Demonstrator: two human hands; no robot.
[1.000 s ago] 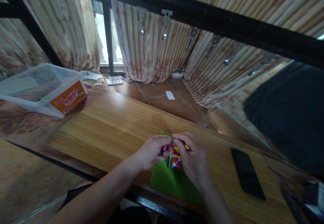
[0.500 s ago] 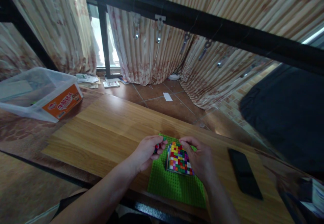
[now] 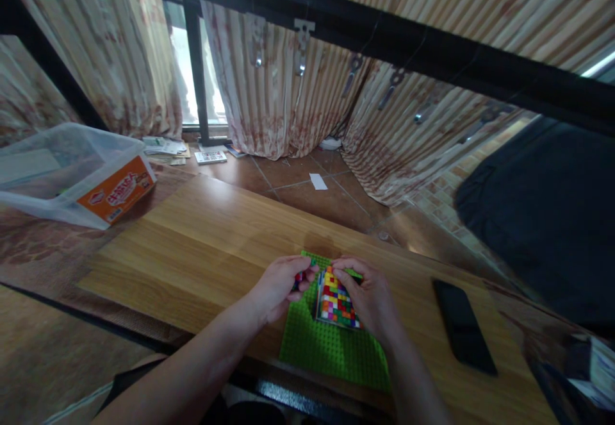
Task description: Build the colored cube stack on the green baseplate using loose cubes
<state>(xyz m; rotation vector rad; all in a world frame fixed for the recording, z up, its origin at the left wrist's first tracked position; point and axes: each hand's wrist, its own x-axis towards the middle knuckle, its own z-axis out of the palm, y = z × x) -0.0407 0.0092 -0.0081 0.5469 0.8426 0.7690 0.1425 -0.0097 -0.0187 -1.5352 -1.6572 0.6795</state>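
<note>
A green studded baseplate lies on the wooden board, and on it sits a block of small toy bricks with a top of many colours. My left hand is raised at the baseplate's left edge, its fingers closed round several small toy bricks, red, blue and green among them. Over the block's right side is my right hand, thumb and forefinger pinched together at its far edge, touching the top. Whatever lies between those fingertips is hidden. The hand also covers the block's right part.
A black phone lies on the wooden board to the right. At the far left stands a clear plastic bin with an orange label. Papers lie beyond the board, near the curtains. A dark bar crosses above.
My right hand has shifted a little left along the far edge of the block, its fingertips coming down onto the top. My left hand has stayed nearly still with its bricks.
</note>
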